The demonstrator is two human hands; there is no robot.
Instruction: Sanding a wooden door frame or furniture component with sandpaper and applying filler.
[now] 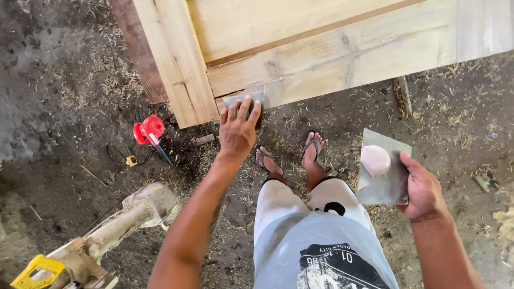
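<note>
Head view, looking straight down past grey shorts and two feet in dark flip-flops (289,152) on dirt strewn with sawdust. Left hand (238,128) stretched forward, fingers spread flat over a small grey rectangular scraper blade (245,99), pressing it against the near edge of a pale wooden door frame of planed boards (332,59). Blade set just right of the frame's corner joint, at the lower rail's edge; grip flat and pressing rather than wrapped around. Right hand (425,190) held out to the side, well apart from the frame, closed on the right edge of a flat grey square metal plate (383,168), thumb on top, fingers underneath. On the plate, near its upper left, a rounded lump of pale pink putty (375,160). Left of the frame, on the ground, a red power tool with a dark cord (149,131), and near it a small yellow object (131,160), too small to identify. Lower left corner: a rough light-coloured wooden post (126,217) lying slantwise, with a yellow plastic handle (35,270) at its near end.
</note>
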